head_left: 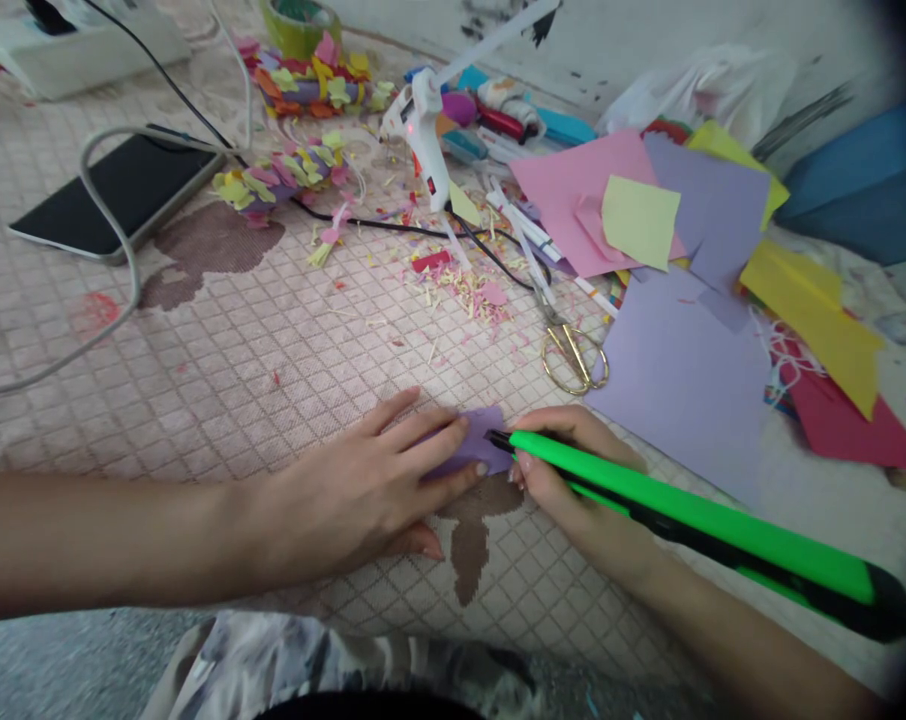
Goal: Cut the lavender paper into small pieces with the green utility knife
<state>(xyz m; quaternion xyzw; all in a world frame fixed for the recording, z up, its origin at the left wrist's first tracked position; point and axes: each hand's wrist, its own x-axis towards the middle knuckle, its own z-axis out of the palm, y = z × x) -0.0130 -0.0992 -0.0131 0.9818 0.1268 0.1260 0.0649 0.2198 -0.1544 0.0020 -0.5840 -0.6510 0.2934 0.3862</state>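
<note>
A small piece of purple paper (477, 440) lies on the patterned tablecloth (235, 420). My left hand (378, 470) is laid flat across it with the fingers spread, covering its left part. At the paper's right side, my right hand (565, 460) pinches a green and black utility knife (693, 510) near its front end. The knife's dark tip is over the paper's right part; whether it touches cannot be made out. Gold-handled scissors (575, 358) lie just beyond my right hand, beside a large purple sheet (685, 370).
A white glue gun (427, 140) stands among paper scraps (468, 290), its black cord crossing the cloth. Coloured sheets (588, 200) are piled at the right. Paper-flower garlands (288, 180) and a dark tablet-like device (115, 190) lie at the back left. A grey cable (134, 270) curves along the left.
</note>
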